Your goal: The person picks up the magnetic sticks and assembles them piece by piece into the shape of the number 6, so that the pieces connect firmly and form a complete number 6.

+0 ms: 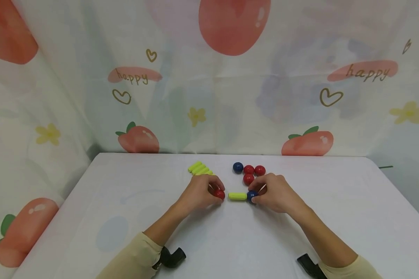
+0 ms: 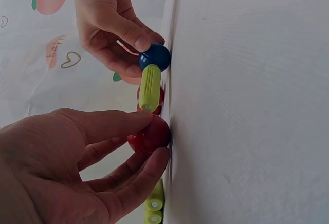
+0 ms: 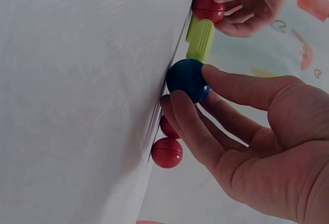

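Note:
My left hand [image 1: 203,192] pinches a red ball [image 2: 149,135] between thumb and fingers, low over the white table. Across from it, my right hand [image 1: 274,193] grips a dark blue ball [image 3: 187,80]. A ribbed yellow-green stick [image 1: 237,196] extends from the blue ball toward the left hand, its end joined to that ball. In the head view a narrow gap separates the stick's free end from the red ball. That free end shows a small pale round spot [image 2: 148,107] in the left wrist view.
Behind the left hand, several yellow-green sticks [image 1: 199,169] lie side by side. Beyond the right hand sit another blue ball [image 1: 238,167] and red balls [image 1: 260,170], grouped together. A printed curtain [image 1: 230,97] hangs along the back edge of the white table [image 1: 143,217].

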{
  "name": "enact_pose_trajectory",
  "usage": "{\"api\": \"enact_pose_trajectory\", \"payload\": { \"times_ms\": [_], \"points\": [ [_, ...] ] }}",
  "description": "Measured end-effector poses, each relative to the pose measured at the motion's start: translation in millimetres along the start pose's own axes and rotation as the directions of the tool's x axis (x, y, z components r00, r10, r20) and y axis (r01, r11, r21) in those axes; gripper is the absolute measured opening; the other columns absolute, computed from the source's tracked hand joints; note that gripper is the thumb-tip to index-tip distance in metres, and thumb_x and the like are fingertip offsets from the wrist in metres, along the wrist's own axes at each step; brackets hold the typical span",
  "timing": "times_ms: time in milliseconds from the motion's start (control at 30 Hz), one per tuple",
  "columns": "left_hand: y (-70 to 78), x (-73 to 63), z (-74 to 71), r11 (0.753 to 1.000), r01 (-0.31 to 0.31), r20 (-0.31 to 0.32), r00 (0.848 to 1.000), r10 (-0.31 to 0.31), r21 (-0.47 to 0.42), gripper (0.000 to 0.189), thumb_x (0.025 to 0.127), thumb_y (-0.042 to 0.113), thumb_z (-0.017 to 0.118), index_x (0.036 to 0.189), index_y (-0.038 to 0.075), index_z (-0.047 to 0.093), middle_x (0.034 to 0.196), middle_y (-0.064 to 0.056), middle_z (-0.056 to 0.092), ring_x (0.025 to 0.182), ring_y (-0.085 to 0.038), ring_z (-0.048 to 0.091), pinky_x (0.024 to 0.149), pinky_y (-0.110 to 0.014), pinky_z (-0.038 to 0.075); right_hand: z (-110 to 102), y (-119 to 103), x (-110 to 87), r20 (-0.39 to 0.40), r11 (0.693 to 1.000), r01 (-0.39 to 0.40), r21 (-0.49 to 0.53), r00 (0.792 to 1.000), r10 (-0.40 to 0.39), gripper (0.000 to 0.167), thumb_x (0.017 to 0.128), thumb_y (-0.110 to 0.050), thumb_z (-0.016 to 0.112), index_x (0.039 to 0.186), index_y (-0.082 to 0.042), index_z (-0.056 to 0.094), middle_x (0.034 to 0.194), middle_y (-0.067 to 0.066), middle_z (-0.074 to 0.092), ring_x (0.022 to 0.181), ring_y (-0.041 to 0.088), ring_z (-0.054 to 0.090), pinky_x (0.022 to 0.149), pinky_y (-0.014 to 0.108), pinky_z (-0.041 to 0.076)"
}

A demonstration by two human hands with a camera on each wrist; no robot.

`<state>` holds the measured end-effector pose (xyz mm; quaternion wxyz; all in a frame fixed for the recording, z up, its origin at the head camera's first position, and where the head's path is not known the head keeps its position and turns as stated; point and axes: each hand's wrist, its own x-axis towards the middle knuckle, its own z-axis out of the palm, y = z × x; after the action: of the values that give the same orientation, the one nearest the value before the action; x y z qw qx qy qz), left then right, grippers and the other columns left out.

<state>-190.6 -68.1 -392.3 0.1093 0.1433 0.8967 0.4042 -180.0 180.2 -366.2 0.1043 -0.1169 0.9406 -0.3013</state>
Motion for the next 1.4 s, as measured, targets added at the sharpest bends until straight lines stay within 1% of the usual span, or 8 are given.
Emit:
{"api": "enact_pose_trajectory", "payload": {
  "times_ms": [267, 433, 667, 900, 1133, 1400],
  "points": [
    [0.1, 0.8, 2.1, 1.000, -0.005, -0.005, 1.000, 0.005, -0.004, 0.024, 0.083, 0.012, 0.088, 0.103, 0.018, 0.076, 0.097, 0.003, 0.070, 0.093, -0.016, 0.064, 0.083, -0.031, 0.058, 0.0, -0.5, -0.5, -0.006, 1.000, 0.002, -0.003, 1.000, -0.002, 0.027, 0.083, -0.008, 0.084, 0.110, -0.006, 0.078, 0.095, 0.007, 0.072, 0.084, 0.018, 0.064, 0.070, 0.032, 0.059],
    [1.4, 1.6, 4.5, 1.000, -0.003, -0.006, 1.000, 0.003, -0.011, 0.024, 0.083, 0.012, 0.088, 0.104, 0.017, 0.077, 0.097, 0.003, 0.070, 0.092, -0.016, 0.064, 0.081, -0.029, 0.058, -0.7, -1.4, -0.2, -0.005, 1.000, 0.001, -0.003, 1.000, -0.001, 0.028, 0.083, -0.008, 0.085, 0.111, -0.006, 0.078, 0.096, 0.008, 0.072, 0.085, 0.019, 0.064, 0.070, 0.033, 0.059],
    [3.9, 1.5, 6.8, 1.000, 0.008, -0.008, 1.000, -0.009, -0.025, 0.024, 0.083, 0.011, 0.088, 0.101, 0.019, 0.076, 0.096, 0.003, 0.070, 0.092, -0.016, 0.064, 0.081, -0.029, 0.058, 2.0, -0.6, 1.5, -0.007, 1.000, -0.020, -0.011, 1.000, 0.020, 0.028, 0.084, -0.008, 0.084, 0.111, -0.008, 0.079, 0.096, 0.006, 0.071, 0.086, 0.020, 0.064, 0.072, 0.031, 0.059],
    [4.7, -0.3, 6.6, 0.999, 0.019, -0.008, 1.000, -0.019, -0.026, 0.024, 0.083, 0.010, 0.088, 0.102, 0.019, 0.076, 0.097, 0.003, 0.070, 0.093, -0.016, 0.064, 0.081, -0.029, 0.059, 1.1, -1.8, 0.8, 0.000, 1.000, 0.003, -0.008, 1.000, -0.003, 0.029, 0.083, -0.009, 0.085, 0.111, -0.006, 0.078, 0.097, 0.008, 0.071, 0.085, 0.019, 0.063, 0.071, 0.032, 0.060],
    [4.3, -0.3, 7.0, 1.000, 0.023, -0.007, 1.000, -0.023, -0.019, 0.024, 0.083, 0.011, 0.088, 0.103, 0.019, 0.076, 0.099, 0.002, 0.070, 0.094, -0.017, 0.064, 0.082, -0.030, 0.059, 2.1, -1.4, 1.0, 0.000, 1.000, -0.003, -0.012, 1.000, 0.003, 0.029, 0.084, -0.009, 0.085, 0.111, -0.007, 0.078, 0.097, 0.007, 0.072, 0.086, 0.020, 0.064, 0.071, 0.032, 0.060],
    [2.3, 0.8, 7.6, 1.000, 0.019, -0.005, 1.000, -0.019, -0.024, 0.025, 0.083, 0.011, 0.088, 0.105, 0.017, 0.076, 0.098, 0.001, 0.070, 0.094, -0.018, 0.063, 0.083, -0.031, 0.059, 1.5, -1.3, 0.5, 0.000, 1.000, 0.009, -0.017, 1.000, -0.009, 0.027, 0.084, -0.009, 0.084, 0.110, -0.007, 0.079, 0.095, 0.006, 0.072, 0.084, 0.019, 0.064, 0.070, 0.032, 0.059]
  ]
}}
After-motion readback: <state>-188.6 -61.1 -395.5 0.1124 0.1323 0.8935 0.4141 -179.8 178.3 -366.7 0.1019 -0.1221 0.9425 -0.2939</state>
